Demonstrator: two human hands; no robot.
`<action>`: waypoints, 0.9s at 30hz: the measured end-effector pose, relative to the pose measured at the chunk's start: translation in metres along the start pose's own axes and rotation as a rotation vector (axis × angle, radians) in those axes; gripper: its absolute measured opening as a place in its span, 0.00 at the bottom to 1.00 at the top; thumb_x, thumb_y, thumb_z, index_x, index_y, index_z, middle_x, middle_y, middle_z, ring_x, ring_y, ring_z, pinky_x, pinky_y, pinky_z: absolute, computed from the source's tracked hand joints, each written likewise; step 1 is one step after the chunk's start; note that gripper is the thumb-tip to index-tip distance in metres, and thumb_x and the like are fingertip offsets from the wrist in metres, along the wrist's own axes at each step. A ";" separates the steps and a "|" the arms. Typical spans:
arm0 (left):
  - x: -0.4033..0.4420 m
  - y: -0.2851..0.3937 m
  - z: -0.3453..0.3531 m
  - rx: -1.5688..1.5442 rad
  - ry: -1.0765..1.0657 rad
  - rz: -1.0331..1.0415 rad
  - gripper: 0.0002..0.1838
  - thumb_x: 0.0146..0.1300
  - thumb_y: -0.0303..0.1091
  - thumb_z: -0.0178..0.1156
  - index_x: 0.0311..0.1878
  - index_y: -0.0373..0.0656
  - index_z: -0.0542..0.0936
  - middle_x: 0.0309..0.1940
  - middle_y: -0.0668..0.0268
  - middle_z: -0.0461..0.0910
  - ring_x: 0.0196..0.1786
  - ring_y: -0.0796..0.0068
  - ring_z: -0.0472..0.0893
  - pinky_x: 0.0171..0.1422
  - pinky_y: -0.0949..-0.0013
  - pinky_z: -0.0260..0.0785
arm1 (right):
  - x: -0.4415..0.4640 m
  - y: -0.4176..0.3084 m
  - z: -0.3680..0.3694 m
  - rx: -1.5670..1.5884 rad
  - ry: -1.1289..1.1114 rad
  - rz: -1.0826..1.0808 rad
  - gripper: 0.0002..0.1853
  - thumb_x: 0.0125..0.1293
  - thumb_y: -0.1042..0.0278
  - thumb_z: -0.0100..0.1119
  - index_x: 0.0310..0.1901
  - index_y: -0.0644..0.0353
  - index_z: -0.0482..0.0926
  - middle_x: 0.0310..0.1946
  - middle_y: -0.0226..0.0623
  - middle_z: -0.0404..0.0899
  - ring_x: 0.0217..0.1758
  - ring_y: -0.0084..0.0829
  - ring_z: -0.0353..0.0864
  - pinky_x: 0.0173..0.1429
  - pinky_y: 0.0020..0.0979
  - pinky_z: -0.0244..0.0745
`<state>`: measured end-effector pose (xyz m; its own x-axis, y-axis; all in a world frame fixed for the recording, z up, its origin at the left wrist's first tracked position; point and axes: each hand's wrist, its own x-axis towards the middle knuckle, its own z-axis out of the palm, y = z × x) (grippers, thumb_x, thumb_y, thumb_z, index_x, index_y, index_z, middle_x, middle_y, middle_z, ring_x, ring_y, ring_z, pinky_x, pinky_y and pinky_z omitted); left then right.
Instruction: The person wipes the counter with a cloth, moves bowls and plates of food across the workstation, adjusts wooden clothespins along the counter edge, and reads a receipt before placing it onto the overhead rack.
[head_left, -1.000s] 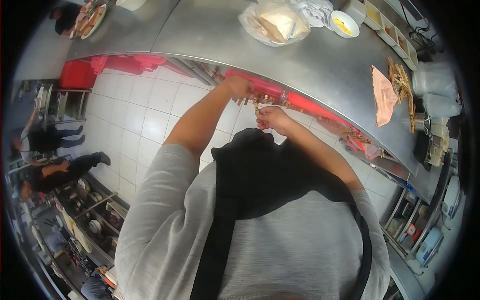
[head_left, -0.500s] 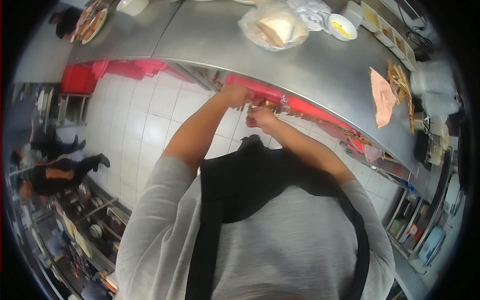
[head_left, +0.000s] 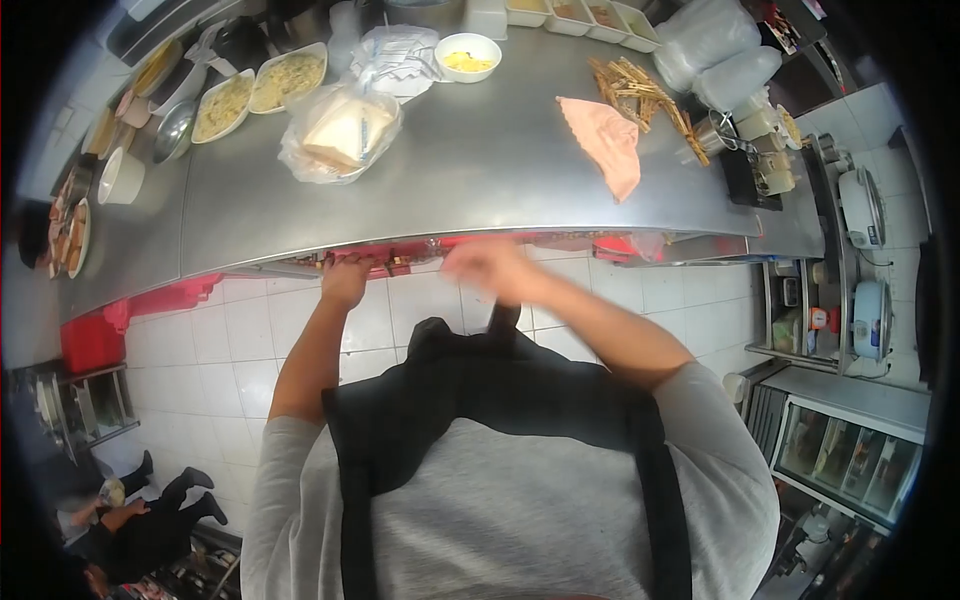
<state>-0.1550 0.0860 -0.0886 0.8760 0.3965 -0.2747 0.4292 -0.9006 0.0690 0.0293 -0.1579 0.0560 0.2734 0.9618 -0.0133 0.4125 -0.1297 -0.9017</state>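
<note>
Head camera view: the left hand is at the underside of the metal counter, with its fingertips at a row of small brown pieces. The row lies just below the counter's front edge, against red material, and extends to the right of the left hand. The material of the pieces cannot be identified at this resolution.

Handling, by judgement: each piece appears light, narrow and fairly stiff. A single piece should need little force; the row as a whole may shift or snag if pulled sideways. Slipperiness cannot be determined. Recommended hold: pinch one piece near its exposed lower end, between thumb and index finger, clear of the adjacent pieces and the counter edge. Excess force could bend or snap a thin piece.

Grip, left: the fingers reach up to the row with the back of the hand uppermost. Their closure is hidden, so whether a piece is gripped or only touched cannot be confirmed.

Grip, right: the right hand is raised near the counter edge, apart from the left hand, and motion-blurred. No held item can be made out; the finger opening and any contact with the row cannot be determined.
</note>
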 end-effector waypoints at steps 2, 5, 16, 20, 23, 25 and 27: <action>0.006 0.004 -0.009 0.027 -0.041 -0.039 0.18 0.63 0.34 0.47 0.54 0.60 0.77 0.54 0.65 0.76 0.62 0.64 0.71 0.68 0.51 0.55 | 0.001 -0.007 -0.080 0.084 0.383 0.362 0.09 0.62 0.64 0.61 0.42 0.57 0.80 0.37 0.35 0.82 0.39 0.27 0.82 0.47 0.30 0.75; 0.017 0.002 -0.007 -0.004 -0.063 -0.020 0.20 0.61 0.34 0.52 0.57 0.57 0.74 0.56 0.64 0.74 0.63 0.62 0.69 0.69 0.51 0.53 | 0.004 0.103 -0.218 -0.360 0.867 -0.003 0.08 0.60 0.69 0.57 0.40 0.57 0.82 0.37 0.44 0.82 0.39 0.39 0.82 0.43 0.34 0.75; 0.022 0.061 -0.008 -0.069 -0.073 -0.070 0.24 0.60 0.39 0.57 0.59 0.45 0.69 0.57 0.55 0.73 0.62 0.55 0.69 0.71 0.51 0.51 | -0.014 0.220 -0.330 -1.036 0.824 0.292 0.08 0.55 0.63 0.58 0.34 0.56 0.81 0.32 0.46 0.80 0.39 0.48 0.80 0.46 0.43 0.74; 0.037 0.113 -0.007 -0.167 -0.073 0.094 0.26 0.59 0.40 0.58 0.60 0.44 0.68 0.56 0.53 0.73 0.62 0.54 0.69 0.69 0.54 0.56 | -0.037 0.207 -0.334 -0.937 0.747 0.355 0.09 0.52 0.63 0.62 0.32 0.57 0.80 0.32 0.45 0.80 0.38 0.47 0.80 0.44 0.41 0.74; 0.063 0.149 -0.007 -0.252 -0.209 0.118 0.25 0.59 0.43 0.58 0.57 0.42 0.71 0.53 0.51 0.75 0.59 0.53 0.72 0.66 0.55 0.60 | -0.056 0.201 -0.325 -0.897 0.732 0.454 0.10 0.50 0.63 0.64 0.33 0.58 0.80 0.31 0.44 0.81 0.38 0.47 0.80 0.44 0.39 0.74; 0.082 0.173 -0.022 -0.310 -0.376 0.120 0.24 0.60 0.45 0.56 0.56 0.41 0.73 0.52 0.51 0.76 0.58 0.53 0.73 0.65 0.54 0.61 | -0.060 0.190 -0.319 -0.864 0.772 0.438 0.11 0.50 0.63 0.64 0.35 0.57 0.80 0.32 0.44 0.81 0.38 0.46 0.80 0.45 0.39 0.74; 0.097 0.189 -0.010 -0.353 -0.384 0.146 0.23 0.62 0.46 0.54 0.54 0.41 0.74 0.53 0.51 0.76 0.58 0.53 0.74 0.64 0.54 0.63 | -0.056 0.177 -0.307 -0.793 0.837 0.342 0.12 0.51 0.63 0.65 0.37 0.57 0.81 0.32 0.44 0.81 0.37 0.45 0.80 0.45 0.38 0.74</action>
<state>0.0131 -0.0438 -0.0931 0.8171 0.1185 -0.5642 0.4148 -0.8006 0.4325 0.3536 -0.3086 0.0297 0.8314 0.4320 0.3495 0.5478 -0.7424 -0.3857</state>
